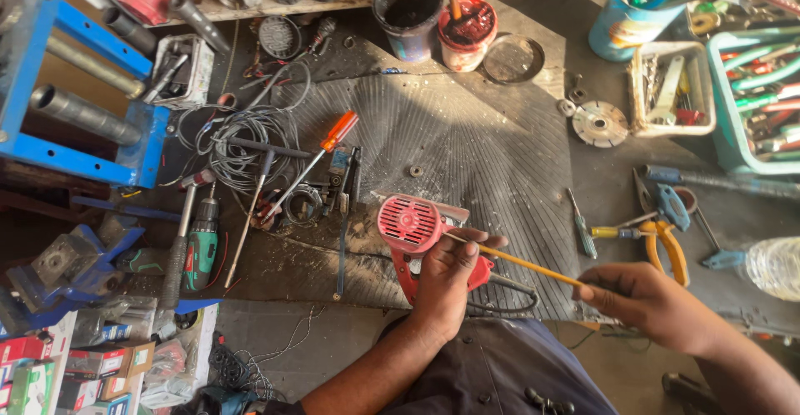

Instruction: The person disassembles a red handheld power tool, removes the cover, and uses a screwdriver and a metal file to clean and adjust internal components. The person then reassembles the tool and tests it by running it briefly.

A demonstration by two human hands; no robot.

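While the left hand clamps its fingers on a red power tool at the near edge of the surface, the right hand pinches a thin yellow rod whose tip meets the tool's vented housing.
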